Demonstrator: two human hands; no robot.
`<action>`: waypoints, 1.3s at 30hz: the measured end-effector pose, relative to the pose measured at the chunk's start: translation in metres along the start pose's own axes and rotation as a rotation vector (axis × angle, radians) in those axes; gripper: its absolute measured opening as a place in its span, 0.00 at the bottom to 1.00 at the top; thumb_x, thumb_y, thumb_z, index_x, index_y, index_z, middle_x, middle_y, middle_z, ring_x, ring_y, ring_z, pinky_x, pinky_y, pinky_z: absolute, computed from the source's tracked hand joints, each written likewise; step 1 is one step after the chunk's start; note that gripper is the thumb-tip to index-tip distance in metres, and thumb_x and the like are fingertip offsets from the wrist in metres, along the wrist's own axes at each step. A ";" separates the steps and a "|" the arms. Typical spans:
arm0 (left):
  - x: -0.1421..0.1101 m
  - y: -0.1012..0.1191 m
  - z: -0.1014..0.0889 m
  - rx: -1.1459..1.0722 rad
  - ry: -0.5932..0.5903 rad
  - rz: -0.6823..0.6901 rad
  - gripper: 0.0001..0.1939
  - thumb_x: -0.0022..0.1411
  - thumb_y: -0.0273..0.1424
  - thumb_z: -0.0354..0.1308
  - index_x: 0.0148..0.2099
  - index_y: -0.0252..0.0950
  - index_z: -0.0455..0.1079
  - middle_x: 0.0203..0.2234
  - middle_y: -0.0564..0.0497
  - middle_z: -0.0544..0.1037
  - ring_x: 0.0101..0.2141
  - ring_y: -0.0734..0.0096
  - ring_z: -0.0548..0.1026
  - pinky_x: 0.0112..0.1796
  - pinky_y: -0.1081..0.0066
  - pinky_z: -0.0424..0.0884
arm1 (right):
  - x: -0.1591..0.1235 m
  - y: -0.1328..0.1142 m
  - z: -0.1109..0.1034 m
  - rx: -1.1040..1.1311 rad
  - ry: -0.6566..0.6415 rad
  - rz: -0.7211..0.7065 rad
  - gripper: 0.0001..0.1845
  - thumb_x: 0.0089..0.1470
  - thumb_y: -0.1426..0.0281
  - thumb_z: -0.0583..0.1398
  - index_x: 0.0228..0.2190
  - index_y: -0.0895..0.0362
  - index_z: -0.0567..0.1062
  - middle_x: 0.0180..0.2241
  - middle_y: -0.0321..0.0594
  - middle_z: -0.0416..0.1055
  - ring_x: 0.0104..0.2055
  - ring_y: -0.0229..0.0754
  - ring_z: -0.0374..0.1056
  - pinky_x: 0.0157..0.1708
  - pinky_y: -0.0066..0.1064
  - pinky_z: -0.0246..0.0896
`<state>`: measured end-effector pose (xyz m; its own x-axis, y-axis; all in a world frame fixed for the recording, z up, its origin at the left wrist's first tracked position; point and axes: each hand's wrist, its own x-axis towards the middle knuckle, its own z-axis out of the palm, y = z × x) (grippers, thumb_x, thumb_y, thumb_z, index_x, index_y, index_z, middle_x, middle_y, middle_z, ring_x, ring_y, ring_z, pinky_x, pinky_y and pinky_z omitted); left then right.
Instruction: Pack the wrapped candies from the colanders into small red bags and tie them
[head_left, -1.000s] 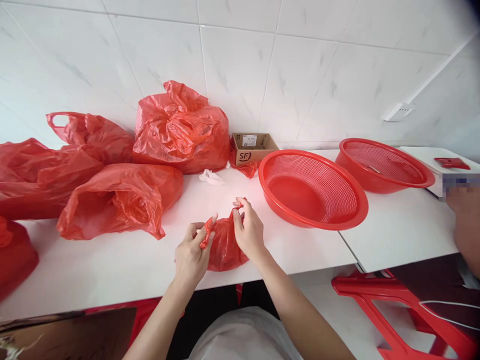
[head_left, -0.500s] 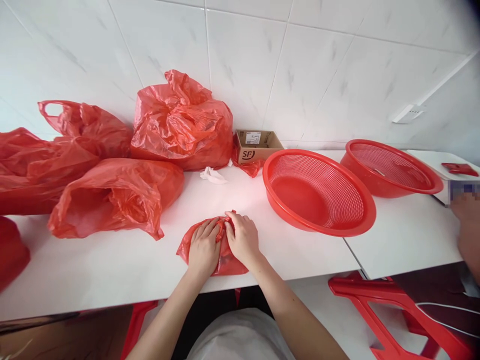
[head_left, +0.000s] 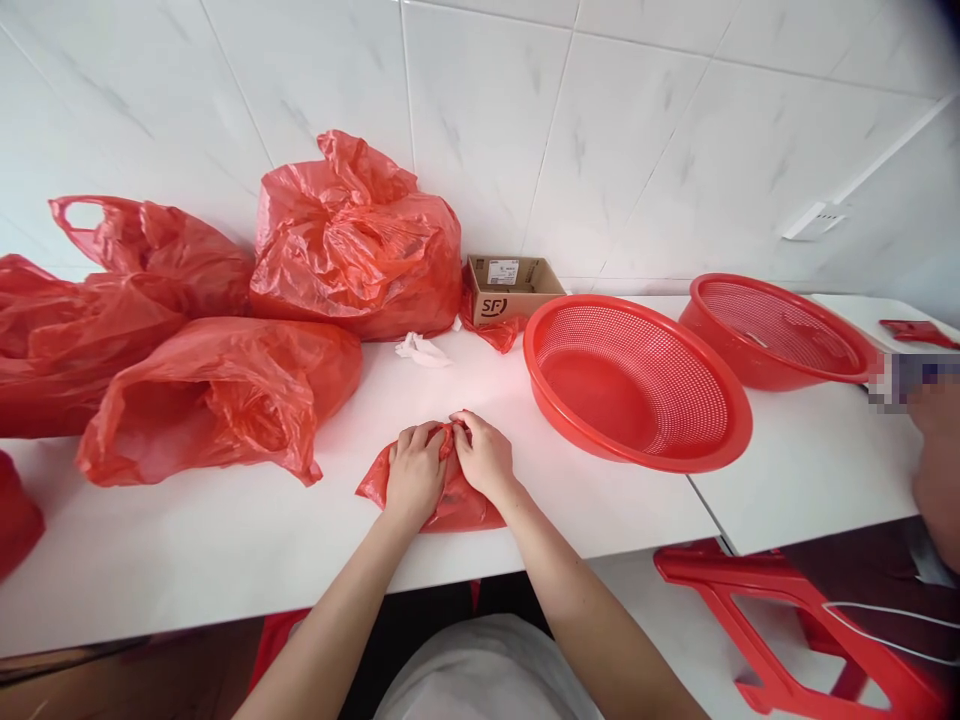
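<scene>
Background: white tiled wall (head_left: 480, 130) behind a white desk (head_left: 187, 560).
Left hand (head_left: 414, 472): clamped on the gathered edge of a red plastic bag (head_left: 469, 512).
Right hand (head_left: 484, 458): clamped on that same edge, just beside the left.
Bag position: flat on the desk, beneath both hands, near the front edge.
Nearby: red plastic colander (head_left: 637, 390), to the right of the right hand.

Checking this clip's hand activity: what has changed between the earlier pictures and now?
The left hand and right hand have moved together and both now grip the gathered top of the small red plastic bag. The bag has gone from a raised bundle to lying flatter on the white table. The red bags, cardboard box and red colanders stayed put.
</scene>
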<state>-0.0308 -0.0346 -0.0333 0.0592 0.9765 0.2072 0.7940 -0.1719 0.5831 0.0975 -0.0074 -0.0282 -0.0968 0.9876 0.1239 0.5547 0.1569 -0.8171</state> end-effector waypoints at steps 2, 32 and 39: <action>0.001 0.001 -0.007 -0.061 -0.003 -0.013 0.18 0.67 0.30 0.47 0.54 0.36 0.74 0.54 0.41 0.75 0.55 0.45 0.67 0.52 0.43 0.65 | 0.002 0.000 -0.007 0.108 -0.003 0.012 0.12 0.61 0.65 0.54 0.43 0.50 0.75 0.45 0.39 0.78 0.44 0.44 0.74 0.47 0.40 0.65; -0.016 0.063 -0.085 -0.762 -0.191 -0.138 0.16 0.62 0.41 0.60 0.42 0.34 0.77 0.31 0.49 0.79 0.32 0.67 0.74 0.35 0.68 0.71 | -0.005 -0.107 -0.080 0.303 -0.262 -0.576 0.18 0.67 0.67 0.51 0.54 0.45 0.71 0.47 0.36 0.77 0.53 0.40 0.70 0.60 0.42 0.57; -0.021 0.048 -0.088 -0.936 0.002 -0.001 0.14 0.63 0.42 0.60 0.36 0.37 0.80 0.27 0.50 0.77 0.29 0.72 0.70 0.35 0.72 0.68 | -0.005 -0.068 -0.064 0.626 -0.116 -0.186 0.24 0.66 0.56 0.50 0.60 0.48 0.61 0.57 0.44 0.67 0.59 0.45 0.64 0.55 0.42 0.61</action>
<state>-0.0471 -0.0753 0.0600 0.0572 0.9766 0.2073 -0.0160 -0.2067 0.9783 0.1131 -0.0220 0.0629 -0.2521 0.9315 0.2622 -0.0612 0.2550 -0.9650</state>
